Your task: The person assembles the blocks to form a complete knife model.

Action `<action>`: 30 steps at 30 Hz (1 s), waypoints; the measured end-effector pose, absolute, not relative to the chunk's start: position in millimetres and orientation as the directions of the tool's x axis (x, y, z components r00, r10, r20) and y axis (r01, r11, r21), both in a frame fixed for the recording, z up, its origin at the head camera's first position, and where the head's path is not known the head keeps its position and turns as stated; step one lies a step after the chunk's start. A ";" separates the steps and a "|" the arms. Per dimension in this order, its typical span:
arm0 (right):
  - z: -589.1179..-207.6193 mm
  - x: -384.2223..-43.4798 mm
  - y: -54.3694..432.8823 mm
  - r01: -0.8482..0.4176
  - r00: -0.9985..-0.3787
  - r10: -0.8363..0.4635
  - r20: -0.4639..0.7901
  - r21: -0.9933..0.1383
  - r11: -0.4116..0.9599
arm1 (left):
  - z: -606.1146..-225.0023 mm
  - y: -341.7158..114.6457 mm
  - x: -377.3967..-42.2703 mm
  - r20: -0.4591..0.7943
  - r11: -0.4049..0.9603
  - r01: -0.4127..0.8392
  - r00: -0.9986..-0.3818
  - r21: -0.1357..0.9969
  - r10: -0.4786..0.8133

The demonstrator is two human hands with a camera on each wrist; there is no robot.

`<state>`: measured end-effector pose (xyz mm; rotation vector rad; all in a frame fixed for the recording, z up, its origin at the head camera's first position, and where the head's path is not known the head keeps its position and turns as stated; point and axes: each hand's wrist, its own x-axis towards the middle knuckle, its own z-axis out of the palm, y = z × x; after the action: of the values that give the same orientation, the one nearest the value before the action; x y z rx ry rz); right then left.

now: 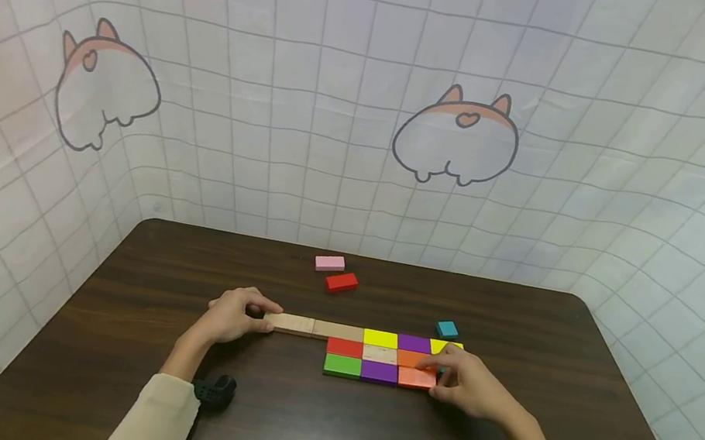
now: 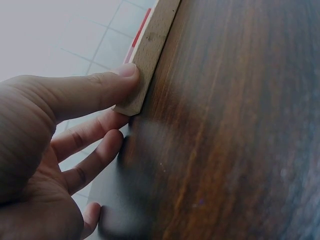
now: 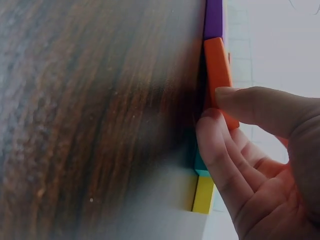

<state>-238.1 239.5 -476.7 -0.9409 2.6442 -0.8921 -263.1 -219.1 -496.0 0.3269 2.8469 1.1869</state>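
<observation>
In the head view, several flat rectangular blocks lie in three rows on the table. My left hand (image 1: 234, 317) pinches the outer end of a plain wooden block (image 1: 293, 324), leftmost in the back row; the thumb rests on its near side in the left wrist view. My right hand (image 1: 472, 383) pinches the right end of an orange block (image 1: 416, 378) at the front row's right. The orange block (image 3: 218, 62) tilts against the purple block (image 3: 214, 20) beside it in the right wrist view. A teal block (image 3: 200, 165) and a yellow block (image 3: 202, 195) show past my fingers.
A pink block (image 1: 330, 263) and a red block (image 1: 341, 283) lie loose toward the back. A small teal block (image 1: 447, 329) sits just behind the rows at right. The dark wooden table (image 1: 301, 431) meets a patterned white curtain (image 1: 312, 126) at its far edge.
</observation>
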 end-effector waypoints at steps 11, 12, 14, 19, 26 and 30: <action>-474.6 -235.9 238.1 -0.510 -0.802 -0.596 0.029 -0.553 0.659 | -495.4 -217.3 -263.5 0.027 0.686 0.161 -0.979 0.710 0.202; -474.5 -235.9 237.8 -0.513 -0.802 -0.597 0.030 -0.547 0.661 | -495.6 -217.4 -263.2 0.023 0.685 0.159 -0.979 0.711 0.202; -474.4 -236.1 237.3 -0.514 -0.802 -0.597 0.027 -0.542 0.665 | -495.7 -217.4 -262.7 0.017 0.682 0.155 -0.979 0.714 0.205; -474.1 -236.4 235.9 -0.510 -0.803 -0.595 0.019 -0.537 0.672 | -495.1 -216.6 -260.8 0.012 0.677 0.153 -0.978 0.720 0.208; -474.4 -236.9 234.3 -0.507 -0.807 -0.590 0.023 -0.539 0.672 | -493.8 -216.9 -260.5 0.012 0.685 0.150 -0.979 0.713 0.201; -475.7 -238.0 233.3 -0.504 -0.808 -0.589 0.017 -0.538 0.676 | -493.8 -217.5 -260.5 0.018 0.690 0.153 -0.980 0.708 0.199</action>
<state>-238.0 233.3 -475.7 -0.8961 2.7292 -0.8053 -260.5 -217.5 -493.8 0.2947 2.8320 1.1781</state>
